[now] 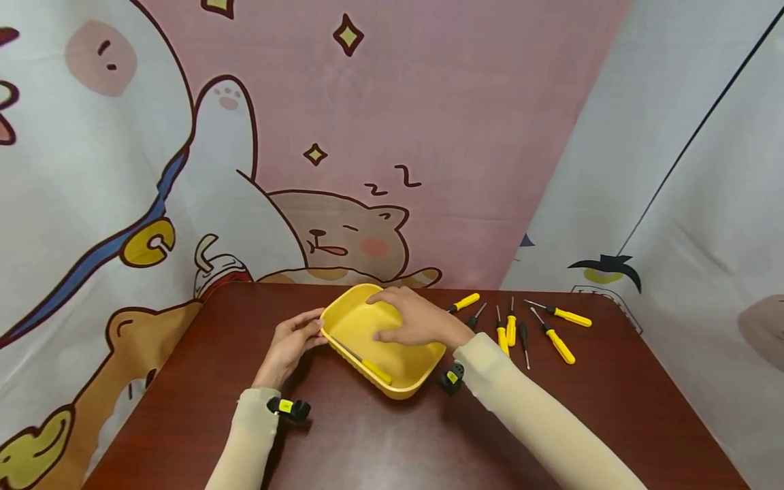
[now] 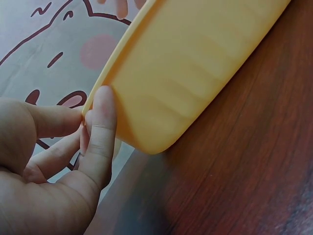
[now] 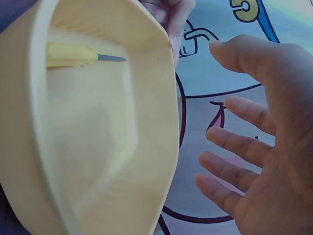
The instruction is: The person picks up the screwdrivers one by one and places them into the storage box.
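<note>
A yellow plastic basin (image 1: 355, 329) sits tilted on the table in the head view. My left hand (image 1: 288, 346) grips its left rim; the left wrist view shows thumb and fingers (image 2: 101, 110) pinching the edge from both sides. One screwdriver (image 1: 375, 371) with a yellow handle lies inside, along the near wall. In the right wrist view its metal shaft (image 3: 111, 58) shows against the basin floor. Above the basin is my right hand (image 1: 422, 318), fingers spread and holding nothing. From the right wrist, that palm (image 3: 283, 156) appears beyond the basin's rim.
Right of the basin, several screwdrivers lie scattered on the dark red-brown table (image 1: 343, 435), most with yellow handles (image 1: 560, 346) and a few with black ones (image 1: 523, 336). A cloth with cartoon animals (image 1: 465, 136) hangs behind the table's far edge.
</note>
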Tool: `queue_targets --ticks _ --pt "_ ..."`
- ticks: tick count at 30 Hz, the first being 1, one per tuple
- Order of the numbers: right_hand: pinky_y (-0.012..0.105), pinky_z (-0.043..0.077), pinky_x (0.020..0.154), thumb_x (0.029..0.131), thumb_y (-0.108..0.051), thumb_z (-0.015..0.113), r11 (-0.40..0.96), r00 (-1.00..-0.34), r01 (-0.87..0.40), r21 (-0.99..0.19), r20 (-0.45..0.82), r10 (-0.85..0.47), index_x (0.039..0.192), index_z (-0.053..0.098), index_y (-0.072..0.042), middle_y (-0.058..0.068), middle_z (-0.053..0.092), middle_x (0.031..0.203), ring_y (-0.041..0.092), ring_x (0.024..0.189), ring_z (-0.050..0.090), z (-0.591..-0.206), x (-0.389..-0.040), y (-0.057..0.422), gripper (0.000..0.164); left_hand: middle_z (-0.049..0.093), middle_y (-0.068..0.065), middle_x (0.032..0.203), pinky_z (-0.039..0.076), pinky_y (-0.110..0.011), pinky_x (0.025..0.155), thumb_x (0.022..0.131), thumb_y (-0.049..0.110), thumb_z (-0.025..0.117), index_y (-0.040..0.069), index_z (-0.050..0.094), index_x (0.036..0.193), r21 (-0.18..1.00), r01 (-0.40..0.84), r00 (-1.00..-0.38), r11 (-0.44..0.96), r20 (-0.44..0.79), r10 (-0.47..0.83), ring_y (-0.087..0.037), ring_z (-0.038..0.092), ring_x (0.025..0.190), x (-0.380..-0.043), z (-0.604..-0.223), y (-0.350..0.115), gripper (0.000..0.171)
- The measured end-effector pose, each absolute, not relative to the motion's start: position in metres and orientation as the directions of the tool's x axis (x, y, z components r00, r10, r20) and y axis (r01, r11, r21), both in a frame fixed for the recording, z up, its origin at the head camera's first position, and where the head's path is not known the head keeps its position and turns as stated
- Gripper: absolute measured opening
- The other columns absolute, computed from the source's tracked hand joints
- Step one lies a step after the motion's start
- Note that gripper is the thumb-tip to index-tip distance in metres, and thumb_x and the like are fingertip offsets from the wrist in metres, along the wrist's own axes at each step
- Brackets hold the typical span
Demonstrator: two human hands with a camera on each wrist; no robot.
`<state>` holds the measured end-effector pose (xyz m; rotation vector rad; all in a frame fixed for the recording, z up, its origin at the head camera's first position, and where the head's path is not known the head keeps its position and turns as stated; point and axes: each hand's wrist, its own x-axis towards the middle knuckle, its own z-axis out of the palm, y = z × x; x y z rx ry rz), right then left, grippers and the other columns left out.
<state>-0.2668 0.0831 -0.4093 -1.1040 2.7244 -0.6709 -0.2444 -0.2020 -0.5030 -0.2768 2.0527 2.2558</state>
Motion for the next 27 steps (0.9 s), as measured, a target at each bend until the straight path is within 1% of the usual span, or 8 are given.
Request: queue_targets --ticks 4,7,9,13,16,20,27 --pt "0.050 0.039 0.121 0.089 -0.047 0.076 0.631 -0.732 -0.635 -0.445 0.086 -0.676 0.149 0.051 -0.022 0.002 0.048 0.157 0.029 0.146 0.040 -0.410 -0.266 0.092 0.070 0.063 -0.027 0.125 0.065 -0.027 0.080 0.102 0.010 0.063 0.003 0.062 0.139 0.980 -0.173 -0.982 -0.096 -0.179 -0.062 -0.016 0.070 0.085 -0.245 -0.504 -0.201 0.038" --pt "0.054 0.037 0.122 0.088 -0.049 0.077 0.635 -0.743 -0.629 -0.448 0.109 -0.660 0.151 0.050 -0.024 0.003 0.044 0.160 0.030 0.148 0.037 -0.411 -0.264 0.099 0.072 0.063 -0.025 0.123 0.065 -0.027 0.080 0.102 0.010 0.064 0.003 0.062 0.139 0.980 -0.174 -0.982 -0.100 -0.181 -0.060 -0.016 0.070 0.085 -0.246 -0.504 -0.201 0.038" --pt "0.058 0.033 0.123 0.088 -0.051 0.077 0.643 -0.753 -0.624 -0.443 0.122 -0.647 0.152 0.049 -0.027 0.002 0.041 0.162 0.032 0.150 0.034 -0.410 -0.262 0.103 0.073 0.064 -0.024 0.123 0.065 -0.027 0.080 0.102 0.011 0.064 0.003 0.062 0.138 0.979 -0.178 -0.981 -0.099 -0.185 -0.061 -0.016 0.070 0.086 -0.246 -0.504 -0.201 0.037" --pt "0.064 0.026 0.125 0.087 -0.058 0.074 0.665 -0.769 -0.618 -0.421 0.146 -0.622 0.152 0.047 -0.036 -0.003 0.034 0.166 0.034 0.154 0.028 -0.411 -0.260 0.111 0.074 0.065 -0.022 0.121 0.065 -0.027 0.079 0.102 0.011 0.064 0.004 0.062 0.138 0.979 -0.182 -0.980 -0.092 -0.188 -0.070 -0.017 0.069 0.086 -0.245 -0.504 -0.202 0.037" --pt "0.066 0.021 0.126 0.087 -0.061 0.073 0.681 -0.782 -0.609 -0.408 0.164 -0.602 0.153 0.045 -0.040 -0.005 0.029 0.168 0.034 0.156 0.024 -0.411 -0.258 0.118 0.074 0.065 -0.022 0.121 0.065 -0.027 0.079 0.102 0.010 0.064 0.004 0.063 0.138 0.979 -0.182 -0.979 -0.091 -0.188 -0.074 -0.018 0.069 0.087 -0.245 -0.504 -0.201 0.037" --pt "0.066 0.018 0.126 0.086 -0.064 0.072 0.699 -0.792 -0.604 -0.382 0.193 -0.579 0.154 0.044 -0.040 -0.005 0.024 0.170 0.033 0.157 0.021 -0.410 -0.258 0.128 0.076 0.065 -0.023 0.121 0.065 -0.027 0.078 0.102 0.011 0.064 0.003 0.063 0.137 0.979 -0.180 -0.979 -0.096 -0.188 -0.074 -0.018 0.069 0.087 -0.245 -0.504 -0.200 0.037" --pt "0.067 0.017 0.125 0.086 -0.071 0.067 0.736 -0.802 -0.597 -0.320 0.248 -0.543 0.157 0.039 -0.039 -0.004 0.021 0.171 0.032 0.158 0.018 -0.413 -0.259 0.151 0.082 0.062 -0.026 0.127 0.065 -0.026 0.080 0.102 0.012 0.064 0.004 0.062 0.139 0.980 -0.183 -0.979 -0.083 -0.189 -0.076 -0.016 0.069 0.086 -0.243 -0.503 -0.201 0.038"
